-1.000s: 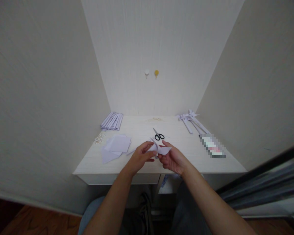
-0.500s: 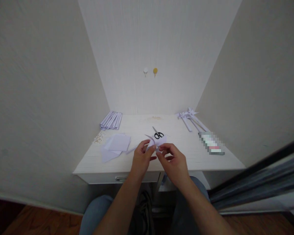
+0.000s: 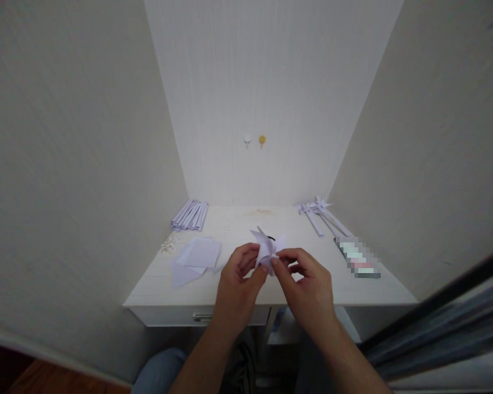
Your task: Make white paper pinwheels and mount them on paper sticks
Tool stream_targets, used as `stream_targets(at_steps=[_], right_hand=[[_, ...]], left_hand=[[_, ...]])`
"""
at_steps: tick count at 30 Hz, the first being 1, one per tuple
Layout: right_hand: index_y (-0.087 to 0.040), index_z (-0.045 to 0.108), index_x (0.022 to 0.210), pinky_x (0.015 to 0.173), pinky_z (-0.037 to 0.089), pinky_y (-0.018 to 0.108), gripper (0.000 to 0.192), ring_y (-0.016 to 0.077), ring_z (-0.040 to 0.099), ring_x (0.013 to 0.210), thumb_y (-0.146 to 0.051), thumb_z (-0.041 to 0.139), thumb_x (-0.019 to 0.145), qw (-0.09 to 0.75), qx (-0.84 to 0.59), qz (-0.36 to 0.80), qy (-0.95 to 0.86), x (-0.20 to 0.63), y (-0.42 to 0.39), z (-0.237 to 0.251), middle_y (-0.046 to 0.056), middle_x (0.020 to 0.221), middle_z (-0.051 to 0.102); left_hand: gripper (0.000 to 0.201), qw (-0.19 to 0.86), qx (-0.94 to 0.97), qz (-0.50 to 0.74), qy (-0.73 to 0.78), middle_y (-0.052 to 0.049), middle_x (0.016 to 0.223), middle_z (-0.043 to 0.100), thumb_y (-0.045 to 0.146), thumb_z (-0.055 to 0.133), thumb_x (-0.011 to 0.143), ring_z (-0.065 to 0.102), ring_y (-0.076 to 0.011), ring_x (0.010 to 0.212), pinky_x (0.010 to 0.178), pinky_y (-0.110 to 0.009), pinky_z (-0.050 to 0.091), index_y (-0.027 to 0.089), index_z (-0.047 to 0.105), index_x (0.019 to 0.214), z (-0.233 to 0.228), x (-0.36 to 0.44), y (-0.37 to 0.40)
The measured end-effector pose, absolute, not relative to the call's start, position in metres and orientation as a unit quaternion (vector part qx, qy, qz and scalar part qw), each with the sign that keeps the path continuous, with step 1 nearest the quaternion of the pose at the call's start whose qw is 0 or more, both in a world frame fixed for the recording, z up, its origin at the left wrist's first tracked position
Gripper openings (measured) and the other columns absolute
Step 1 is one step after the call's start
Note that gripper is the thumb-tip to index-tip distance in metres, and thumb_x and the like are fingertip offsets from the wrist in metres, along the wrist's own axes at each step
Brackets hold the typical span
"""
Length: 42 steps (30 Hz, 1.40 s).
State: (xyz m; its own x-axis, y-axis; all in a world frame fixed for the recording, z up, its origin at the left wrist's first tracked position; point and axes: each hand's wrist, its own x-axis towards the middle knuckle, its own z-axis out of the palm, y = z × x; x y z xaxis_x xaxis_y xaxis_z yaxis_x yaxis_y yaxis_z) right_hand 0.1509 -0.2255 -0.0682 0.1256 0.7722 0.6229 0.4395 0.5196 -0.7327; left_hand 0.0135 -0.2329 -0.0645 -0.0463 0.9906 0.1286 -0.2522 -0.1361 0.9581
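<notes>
- Left hand [image 3: 238, 279] and right hand [image 3: 306, 284] both pinch one folded white paper piece [image 3: 267, 249] – fingertips clamped on its lower part, held above the desk's [image 3: 353, 290] front edge.
- Loose paper squares [image 3: 197, 254] lie toward the left edge, paper pinwheels [image 3: 318, 210] in the back right corner.

We can read no text, label, brand, number or sign anywhere in this view. The flat box [image 3: 359, 258] near the right edge of the surface [image 3: 238, 219] is blurred into coloured blocks, so whatever is printed on it cannot be made out. The loose white sheets [image 3: 197, 255], the bundle of rolled strips [image 3: 190, 214] and the folded paper piece [image 3: 267, 249] show us plain faces. The two small round hooks [image 3: 254, 140] on the back wall carry no marking that we can tell.
</notes>
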Motion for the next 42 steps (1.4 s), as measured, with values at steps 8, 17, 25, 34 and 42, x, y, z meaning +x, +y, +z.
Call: stream_targets(at_steps=[8, 17, 25, 34, 42], right_hand=[[-0.022, 0.073, 0.089, 0.058, 0.053, 0.027, 0.007, 0.0165, 0.068, 0.065, -0.028, 0.071, 0.088, 0.6, -0.476, 0.165, -0.622, 0.151, -0.236, -0.051, 0.0, 0.076, 0.072], [-0.023, 0.075, 0.089, 0.06, 0.053, 0.026, 0.007, 0.0153, 0.066, 0.067, -0.029, 0.071, 0.09, 0.611, -0.465, 0.181, -0.615, 0.152, -0.239, -0.05, 0.0, 0.078, 0.072], [-0.022, 0.074, 0.089, 0.063, 0.055, 0.025, 0.01, 0.016, 0.067, 0.072, -0.032, 0.071, 0.09, 0.612, -0.467, 0.211, -0.602, 0.155, -0.239, -0.049, 0.0, 0.078, 0.072], [-0.022, 0.073, 0.088, 0.058, 0.055, 0.023, 0.012, 0.0148, 0.068, 0.067, -0.034, 0.072, 0.089, 0.625, -0.462, 0.248, -0.578, 0.158, -0.242, -0.047, 0.0, 0.076, 0.072], [-0.021, 0.066, 0.09, 0.056, 0.055, 0.024, 0.02, 0.0145, 0.067, 0.062, -0.04, 0.073, 0.089, 0.632, -0.426, 0.375, -0.528, 0.158, -0.244, -0.043, 0.0, 0.073, 0.073]], left_hand=[[0.042, 0.529, 0.447, 0.622, 0.365, -0.012, 0.12, 0.075, 0.027, 0.081, 0.075, 0.072, -0.0264, 0.105, 0.071, -0.029, 0.06, 0.02, 0.063, 0.113, -0.058, 0.013, -0.242], [0.038, 0.519, 0.458, 0.61, 0.385, -0.013, 0.114, 0.075, 0.033, 0.077, 0.08, 0.072, -0.0238, 0.093, 0.063, -0.028, 0.06, 0.018, 0.065, 0.112, -0.048, 0.013, -0.247], [0.044, 0.534, 0.491, 0.592, 0.351, -0.01, 0.115, 0.073, 0.011, 0.069, 0.073, 0.07, -0.0253, 0.101, 0.064, -0.027, 0.059, 0.02, 0.064, 0.116, -0.05, 0.011, -0.249], [0.052, 0.567, 0.51, 0.574, 0.298, -0.008, 0.122, 0.072, 0.004, 0.066, 0.073, 0.067, -0.0264, 0.111, 0.075, -0.031, 0.06, 0.025, 0.066, 0.121, -0.05, 0.008, -0.254], [0.053, 0.575, 0.53, 0.57, 0.253, -0.008, 0.116, 0.075, 0.012, 0.076, 0.077, 0.068, -0.024, 0.104, 0.086, -0.035, 0.059, 0.026, 0.069, 0.128, -0.055, 0.003, -0.256]])
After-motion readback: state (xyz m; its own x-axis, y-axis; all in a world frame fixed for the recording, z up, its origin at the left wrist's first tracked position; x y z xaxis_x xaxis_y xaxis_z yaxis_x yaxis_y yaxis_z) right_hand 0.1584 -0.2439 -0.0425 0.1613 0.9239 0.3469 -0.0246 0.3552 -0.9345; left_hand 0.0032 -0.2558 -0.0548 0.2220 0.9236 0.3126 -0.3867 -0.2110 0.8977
